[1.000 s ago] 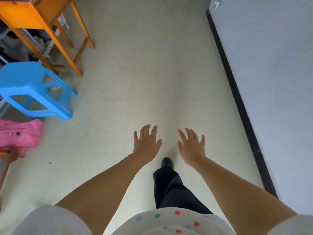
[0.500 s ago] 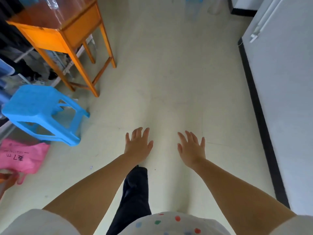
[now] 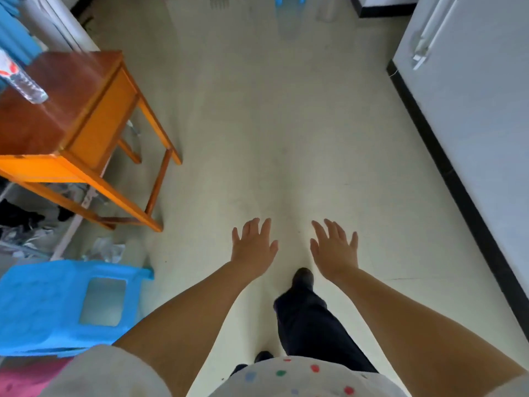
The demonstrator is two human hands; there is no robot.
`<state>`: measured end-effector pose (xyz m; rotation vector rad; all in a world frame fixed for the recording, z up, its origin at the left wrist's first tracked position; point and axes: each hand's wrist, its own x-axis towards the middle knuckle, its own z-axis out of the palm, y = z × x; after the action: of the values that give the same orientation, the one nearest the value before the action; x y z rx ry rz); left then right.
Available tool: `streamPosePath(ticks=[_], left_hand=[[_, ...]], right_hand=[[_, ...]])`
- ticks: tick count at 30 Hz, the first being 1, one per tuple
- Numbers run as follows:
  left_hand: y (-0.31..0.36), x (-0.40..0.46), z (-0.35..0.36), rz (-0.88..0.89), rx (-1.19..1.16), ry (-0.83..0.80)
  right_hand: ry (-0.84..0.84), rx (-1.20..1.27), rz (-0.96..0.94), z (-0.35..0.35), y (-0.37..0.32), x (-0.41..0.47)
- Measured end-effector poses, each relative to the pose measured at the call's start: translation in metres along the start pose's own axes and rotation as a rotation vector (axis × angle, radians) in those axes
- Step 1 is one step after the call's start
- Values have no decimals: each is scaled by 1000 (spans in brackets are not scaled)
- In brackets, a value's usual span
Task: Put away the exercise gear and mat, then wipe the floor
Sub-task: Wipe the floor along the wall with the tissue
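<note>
Both arms reach forward over the pale floor point(image 3: 286, 138): left hand point(image 3: 253, 247) and right hand point(image 3: 335, 250) apart, fingers spread, holding nothing (palms down). Orange wooden table point(image 3: 86, 130) at ten o'clock, blue plastic stool point(image 3: 57, 305) at eight.

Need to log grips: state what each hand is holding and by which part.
Nothing is held: left hand and right hand are both open and empty.
</note>
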<state>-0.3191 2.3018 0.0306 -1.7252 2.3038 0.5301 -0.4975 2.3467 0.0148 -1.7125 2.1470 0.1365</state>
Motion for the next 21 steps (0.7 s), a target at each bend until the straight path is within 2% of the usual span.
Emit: streamPosePath(ticks=[11,21], left_hand=[[3,250,-100,-26,11,-4],[-8,466,-169,-63,-14,-16]], right_hand=[[-40,-44,13,-106,33,248],[-19,-76,-32,-185,22,469]])
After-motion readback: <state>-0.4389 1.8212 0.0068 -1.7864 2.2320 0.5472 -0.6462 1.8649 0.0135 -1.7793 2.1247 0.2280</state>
